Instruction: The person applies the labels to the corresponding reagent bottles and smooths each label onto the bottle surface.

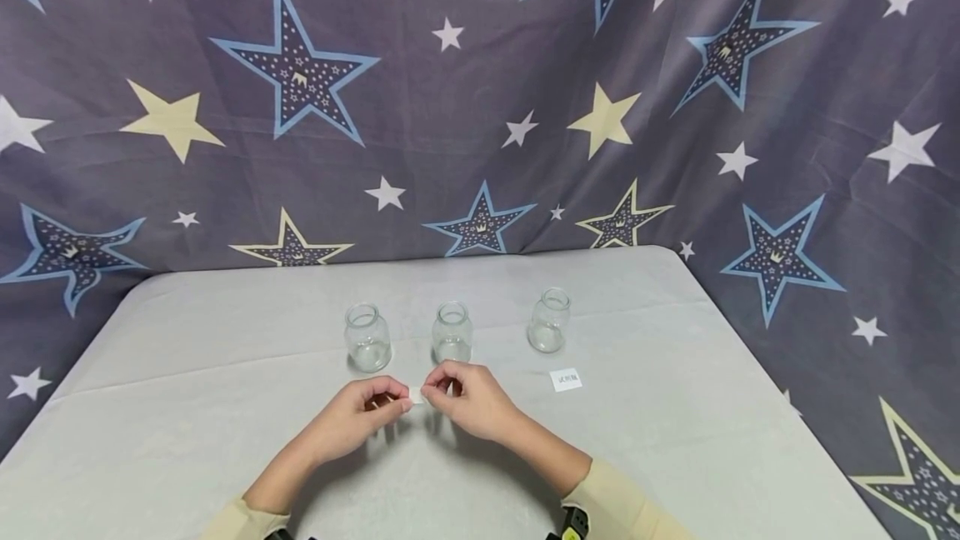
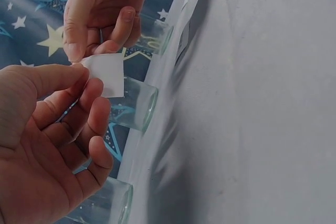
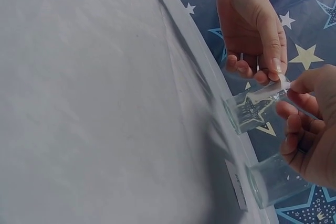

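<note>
While the left hand [image 1: 352, 422] and right hand [image 1: 478, 402] pinch a white paper square [image 2: 109, 74] between them, before the left glass jar [image 1: 368, 342] and middle glass jar [image 1: 452, 330], peeling or unfolding seems underway, the next move probably needing delicate control.

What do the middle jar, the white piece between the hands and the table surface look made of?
Middle jar: likely clear, glossy glass; see-through, greenish rim. Clear plastic possible.
White piece: probably matte paper; thin, flat, straight-edged.
Table surface: seemingly dull, pale cloth; creased.
</note>
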`<state>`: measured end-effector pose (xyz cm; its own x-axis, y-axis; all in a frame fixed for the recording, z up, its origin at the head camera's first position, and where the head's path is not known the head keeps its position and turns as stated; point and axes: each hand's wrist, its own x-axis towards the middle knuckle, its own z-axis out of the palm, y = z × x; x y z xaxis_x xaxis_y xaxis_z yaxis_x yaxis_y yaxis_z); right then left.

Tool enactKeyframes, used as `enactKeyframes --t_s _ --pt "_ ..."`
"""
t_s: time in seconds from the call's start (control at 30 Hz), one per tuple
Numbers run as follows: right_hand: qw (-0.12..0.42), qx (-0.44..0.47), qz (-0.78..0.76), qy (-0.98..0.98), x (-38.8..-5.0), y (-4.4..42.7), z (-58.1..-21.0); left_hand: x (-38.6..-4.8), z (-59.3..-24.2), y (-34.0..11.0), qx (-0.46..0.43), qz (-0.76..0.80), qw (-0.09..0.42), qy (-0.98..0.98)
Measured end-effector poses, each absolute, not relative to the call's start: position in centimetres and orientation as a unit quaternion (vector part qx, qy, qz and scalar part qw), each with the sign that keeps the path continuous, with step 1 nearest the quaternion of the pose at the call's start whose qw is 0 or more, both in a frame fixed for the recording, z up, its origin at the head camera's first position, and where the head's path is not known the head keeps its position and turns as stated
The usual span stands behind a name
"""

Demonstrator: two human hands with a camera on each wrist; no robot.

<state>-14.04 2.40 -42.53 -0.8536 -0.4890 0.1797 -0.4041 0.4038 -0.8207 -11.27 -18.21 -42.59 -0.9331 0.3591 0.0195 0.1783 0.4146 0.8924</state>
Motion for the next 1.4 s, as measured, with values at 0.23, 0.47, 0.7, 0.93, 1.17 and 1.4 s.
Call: enactKeyframes --t_s 0.23,0.47,0.7,0.93,1.17,1.4 --pt "0.046 -0.258 -0.491 0.831 -14.1 2.7 -42.6 -11.2 -42.5 -18.2 0.162 0.516 0.091 0.836" --pt "0.049 -0.251 -0.495 0.831 -14.3 3.0 -42.7 -11.2 -42.7 -18.3 0.154 0.511 0.094 0.84" --pt "0.038 -0.245 -0.506 0.826 -14.4 3.3 -42.7 -11.3 -43.0 -18.3 0.15 0.5 0.09 0.848" --pt "0.034 -0.236 -0.518 0.821 -14.5 3.6 -42.9 -11.3 -43.0 -18.4 0.148 0.498 0.091 0.849" --pt "0.031 -0.222 -0.532 0.817 -14.6 3.8 -42.9 -11.2 -42.7 -18.5 0.154 0.512 0.086 0.841" --pt "0.029 -0.196 -0.553 0.809 -14.7 3.9 -42.8 -11.0 -42.5 -18.6 0.156 0.517 0.087 0.837"
